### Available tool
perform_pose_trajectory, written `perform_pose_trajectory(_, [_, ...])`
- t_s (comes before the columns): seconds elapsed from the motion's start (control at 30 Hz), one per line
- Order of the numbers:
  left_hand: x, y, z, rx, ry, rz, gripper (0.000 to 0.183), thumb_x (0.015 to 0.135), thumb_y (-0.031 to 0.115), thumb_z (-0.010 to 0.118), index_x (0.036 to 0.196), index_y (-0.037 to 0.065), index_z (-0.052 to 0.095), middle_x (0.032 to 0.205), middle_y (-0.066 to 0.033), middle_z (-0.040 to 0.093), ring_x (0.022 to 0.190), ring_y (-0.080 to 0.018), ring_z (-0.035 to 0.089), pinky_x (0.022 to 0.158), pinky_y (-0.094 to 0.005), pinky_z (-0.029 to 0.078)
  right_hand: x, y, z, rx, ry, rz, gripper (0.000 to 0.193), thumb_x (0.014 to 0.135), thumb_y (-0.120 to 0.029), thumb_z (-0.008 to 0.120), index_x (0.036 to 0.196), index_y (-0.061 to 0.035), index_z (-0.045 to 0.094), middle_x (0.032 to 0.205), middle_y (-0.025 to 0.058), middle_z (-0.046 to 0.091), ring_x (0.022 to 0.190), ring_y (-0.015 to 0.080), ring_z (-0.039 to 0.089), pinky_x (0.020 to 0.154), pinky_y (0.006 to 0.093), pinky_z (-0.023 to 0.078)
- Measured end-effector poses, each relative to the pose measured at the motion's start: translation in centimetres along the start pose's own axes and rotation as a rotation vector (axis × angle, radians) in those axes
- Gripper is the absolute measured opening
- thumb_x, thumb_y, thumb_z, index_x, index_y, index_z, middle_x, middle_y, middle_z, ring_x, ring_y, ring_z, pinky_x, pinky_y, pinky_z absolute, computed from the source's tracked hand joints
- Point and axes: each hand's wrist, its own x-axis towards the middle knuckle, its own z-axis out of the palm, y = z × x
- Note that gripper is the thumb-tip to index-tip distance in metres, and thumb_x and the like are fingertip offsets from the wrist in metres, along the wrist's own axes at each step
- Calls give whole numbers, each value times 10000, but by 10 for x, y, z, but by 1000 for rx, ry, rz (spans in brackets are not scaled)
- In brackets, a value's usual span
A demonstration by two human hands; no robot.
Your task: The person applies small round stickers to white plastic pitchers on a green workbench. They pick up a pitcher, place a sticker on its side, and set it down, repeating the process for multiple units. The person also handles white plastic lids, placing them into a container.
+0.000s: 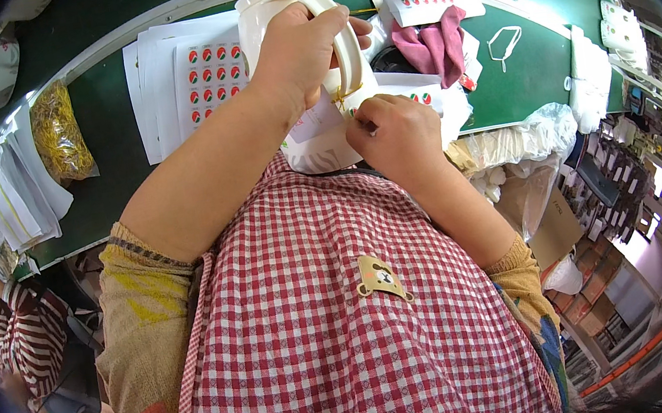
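Note:
My left hand [301, 53] grips the curved handle of a white plastic container [271, 5] held above the green table [522, 73]. A thin yellow rubber band [349, 92] wraps round the handle. My right hand [392, 133] is closed, pinching that band just below the handle, next to a white tag with red and green round stickers [421, 98]. The lower part of the container sits against my red and white checked apron [336, 306].
Sheets of round red and green stickers [205, 77] lie on the table behind the container. A bag of yellow rubber bands [58, 134] lies at the left, a pink cloth [435, 42] at the right. Another person in a striped sleeve [21, 331] sits at the far left.

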Motion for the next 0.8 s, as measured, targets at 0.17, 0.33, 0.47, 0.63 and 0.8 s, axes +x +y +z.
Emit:
perform_pose_trajectory(0.17, [1, -3, 0, -86, 6, 36, 237, 912, 130, 538, 1019, -80, 552, 951, -187, 674, 835, -240, 668, 724, -366, 576, -18, 12, -5, 125, 25, -79, 242, 746, -278, 703, 888, -82, 698, 895, 93, 657, 779, 276, 647, 651, 388, 519])
perform_pose_trajectory(0.33, [0, -1, 0, -41, -2, -1, 261, 927, 178, 560, 1087, -29, 560, 992, -161, 682, 894, -235, 676, 813, -362, 557, -38, 28, 10, -67, -17, -159, 560, 737, -321, 746, 1270, -254, 589, 1450, 125, 388, 1297, 352, 381, 1023, 521, 321])
perform_pose_trajectory(0.47, [2, 8, -11, 18, -69, -78, 291, 927, 186, 586, 1148, 2, 541, 1011, -150, 680, 906, -225, 680, 838, -360, 557, -62, 39, 17, -95, -25, -169, 562, 743, -367, 739, 1275, -267, 585, 1473, 118, 372, 1328, 357, 362, 1044, 509, 303])
perform_pose_trajectory(0.63, [-9, 16, -10, 124, -174, -86, 265, 917, 154, 595, 1130, 19, 514, 994, -136, 673, 883, -227, 680, 843, -376, 557, -74, 76, 15, 176, 166, -174, 517, 774, -278, 712, 1263, -158, 594, 1412, 143, 454, 1306, 366, 396, 1057, 489, 308])
perform_pose_trajectory(0.8, [-42, 21, 20, 312, -293, -20, 214, 901, 43, 592, 1097, 27, 509, 934, -114, 665, 886, -204, 666, 849, -334, 536, -77, 93, 21, 527, 267, 90, 293, 825, -102, 676, 1112, -49, 649, 1073, 154, 664, 989, 321, 628, 868, 396, 487])
